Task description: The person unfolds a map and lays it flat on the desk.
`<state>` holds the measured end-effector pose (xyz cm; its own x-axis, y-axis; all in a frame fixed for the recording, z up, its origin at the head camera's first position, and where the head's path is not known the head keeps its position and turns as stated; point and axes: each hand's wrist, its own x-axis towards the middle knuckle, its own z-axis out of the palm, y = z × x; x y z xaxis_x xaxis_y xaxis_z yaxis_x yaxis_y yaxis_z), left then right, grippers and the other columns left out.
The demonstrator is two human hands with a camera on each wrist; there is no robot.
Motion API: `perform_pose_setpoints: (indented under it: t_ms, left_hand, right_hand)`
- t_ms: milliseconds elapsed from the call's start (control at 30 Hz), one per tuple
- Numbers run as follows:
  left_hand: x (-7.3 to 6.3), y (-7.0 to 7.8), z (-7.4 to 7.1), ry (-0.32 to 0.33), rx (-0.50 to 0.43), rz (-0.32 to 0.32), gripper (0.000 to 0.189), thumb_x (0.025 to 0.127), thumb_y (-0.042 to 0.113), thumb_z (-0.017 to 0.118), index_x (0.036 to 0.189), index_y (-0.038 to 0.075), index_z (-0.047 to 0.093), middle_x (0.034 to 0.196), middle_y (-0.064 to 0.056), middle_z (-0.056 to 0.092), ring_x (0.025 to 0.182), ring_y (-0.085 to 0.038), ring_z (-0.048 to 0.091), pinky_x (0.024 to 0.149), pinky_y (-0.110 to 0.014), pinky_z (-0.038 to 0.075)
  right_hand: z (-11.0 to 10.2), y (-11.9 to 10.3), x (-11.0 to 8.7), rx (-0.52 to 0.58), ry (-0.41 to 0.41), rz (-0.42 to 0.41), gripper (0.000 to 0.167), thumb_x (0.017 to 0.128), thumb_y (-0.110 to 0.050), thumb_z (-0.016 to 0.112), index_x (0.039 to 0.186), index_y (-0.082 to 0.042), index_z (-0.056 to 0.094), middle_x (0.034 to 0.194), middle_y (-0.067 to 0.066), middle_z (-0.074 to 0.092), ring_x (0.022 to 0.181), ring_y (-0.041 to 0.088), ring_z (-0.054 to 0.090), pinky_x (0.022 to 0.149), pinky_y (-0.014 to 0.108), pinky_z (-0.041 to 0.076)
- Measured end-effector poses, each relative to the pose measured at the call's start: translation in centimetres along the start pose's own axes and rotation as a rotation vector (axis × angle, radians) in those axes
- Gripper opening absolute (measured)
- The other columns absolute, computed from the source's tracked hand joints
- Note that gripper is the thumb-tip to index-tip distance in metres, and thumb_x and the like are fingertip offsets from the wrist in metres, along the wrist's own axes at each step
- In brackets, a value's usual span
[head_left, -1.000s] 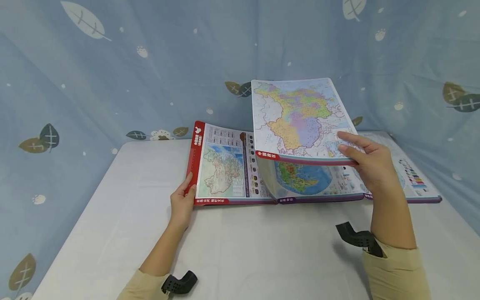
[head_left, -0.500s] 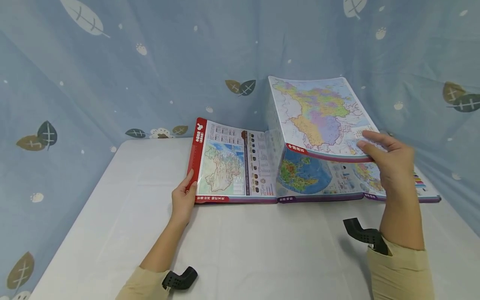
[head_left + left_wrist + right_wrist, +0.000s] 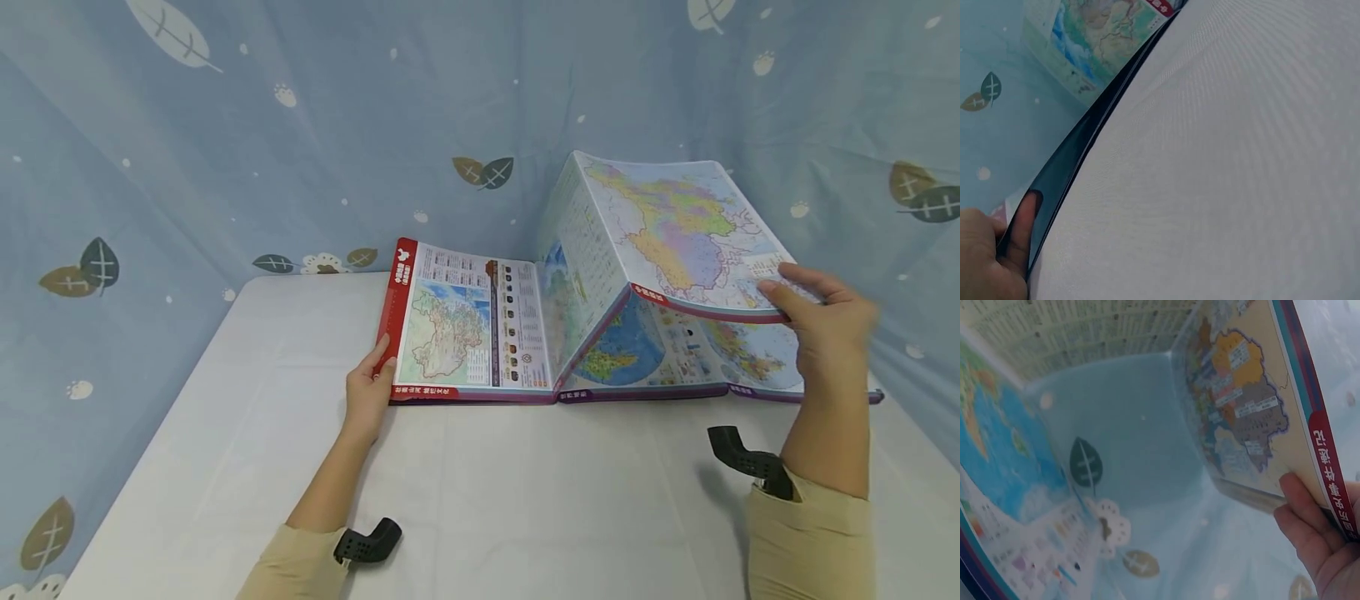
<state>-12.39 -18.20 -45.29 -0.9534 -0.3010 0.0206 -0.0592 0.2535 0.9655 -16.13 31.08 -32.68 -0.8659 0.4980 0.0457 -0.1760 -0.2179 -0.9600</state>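
Note:
A fold-out map (image 3: 450,333) with red and purple edge labels lies spread across the white table. My left hand (image 3: 367,404) grips its left red edge, thumb on top; in the left wrist view, fingers (image 3: 1021,228) reach under that edge. At the right, my right hand (image 3: 832,325) pinches the near right corner of a raised panel (image 3: 690,233) printed with a pastel map. That panel slopes from a peaked fold, above flat panels (image 3: 626,354) with world maps. From below, the right wrist view shows the raised panel's underside (image 3: 1247,394) and my right fingers (image 3: 1310,531) against it.
The white tabletop (image 3: 525,492) extends in front of the map and to its left. Close behind hangs a blue curtain (image 3: 337,125) with leaf prints. A black camera mount sits on each wrist.
My right hand has moved right with the raised panel, so the fold has opened and a second, standing panel shows left of the peak. The left hand stays almost still.

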Motion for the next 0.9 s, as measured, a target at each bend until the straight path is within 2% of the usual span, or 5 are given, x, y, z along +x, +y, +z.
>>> perform_pose_setpoints:
  t_ms: [167, 400, 500, 767, 900]
  left_hand:
    - [0.0, 0.0, -0.1, -0.012, 0.023, 0.004, 0.050, 0.099, 0.013, 0.049, 0.146, 0.022, 0.036, 0.153, 0.008, 0.030, 0.143, -0.013, 0.019, 0.113, -0.032, 0.029]
    - [-0.3, 0.2, -0.2, -0.021, 0.024, -0.006, 0.051, 0.099, 0.015, 0.049, 0.147, 0.025, 0.034, 0.153, 0.010, 0.029, 0.143, -0.011, 0.019, 0.112, -0.032, 0.031]
    - [-0.4, 0.3, -0.1, -0.022, 0.025, -0.007, 0.051, 0.099, 0.015, 0.049, 0.147, 0.025, 0.034, 0.153, 0.010, 0.030, 0.143, -0.012, 0.019, 0.112, -0.032, 0.032]
    - [-0.3, 0.4, -0.2, -0.023, 0.013, -0.023, 0.051, 0.099, 0.016, 0.050, 0.146, 0.026, 0.035, 0.152, 0.011, 0.030, 0.142, -0.010, 0.020, 0.109, -0.030, 0.035]
    - [-0.2, 0.4, -0.2, -0.024, 0.021, -0.028, 0.051, 0.098, 0.017, 0.050, 0.146, 0.026, 0.035, 0.152, 0.010, 0.030, 0.143, -0.011, 0.020, 0.110, -0.031, 0.034]
  right_hand:
    - [-1.5, 0.0, 0.8, 0.080, 0.057, 0.023, 0.033, 0.069, 0.008, 0.078, 0.100, -0.003, 0.073, 0.116, -0.002, 0.046, 0.062, 0.007, 0.064, 0.056, 0.015, 0.055]
    - [-3.0, 0.3, 1.7, 0.031, 0.172, 0.090, 0.038, 0.065, 0.000, 0.084, 0.101, -0.006, 0.074, 0.113, -0.002, 0.050, 0.065, 0.006, 0.064, 0.056, 0.015, 0.054]
    - [-3.5, 0.4, 2.0, 0.029, 0.224, 0.102, 0.038, 0.065, -0.002, 0.085, 0.101, -0.007, 0.074, 0.110, -0.003, 0.051, 0.061, 0.006, 0.063, 0.052, 0.015, 0.053]
    - [-5.0, 0.7, 2.7, 0.192, 0.344, 0.093, 0.034, 0.065, 0.003, 0.083, 0.097, -0.002, 0.074, 0.099, -0.001, 0.060, 0.059, 0.010, 0.064, 0.049, 0.017, 0.053]
    - [-5.9, 1.2, 3.3, 0.252, 0.387, 0.125, 0.034, 0.064, 0.006, 0.083, 0.097, -0.001, 0.074, 0.096, 0.000, 0.063, 0.065, 0.011, 0.065, 0.050, 0.017, 0.054]
